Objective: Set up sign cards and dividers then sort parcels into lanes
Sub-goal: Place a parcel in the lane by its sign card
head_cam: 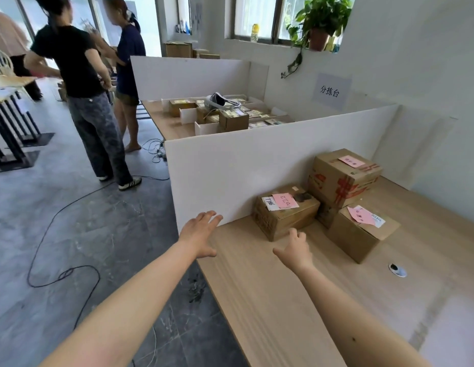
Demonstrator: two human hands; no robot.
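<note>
On the wooden table (283, 287), a white divider board (230, 165) is stood upright along the left side. 3 parcels are grouped by it: a tall parcel (344, 176) at the back, a second parcel (363, 234) to the right, and the nearest parcel (285, 215) at the board's foot, its long axis running alongside the board. Both hands are spread wide and nothing is held. The left hand (199, 234) is by the board's near corner, left of that parcel; the right hand (296, 247) is nearer, just short of its front face. A 2-handed grasp is judged likely. A pink label (285, 201) is stuck on top.
</note>
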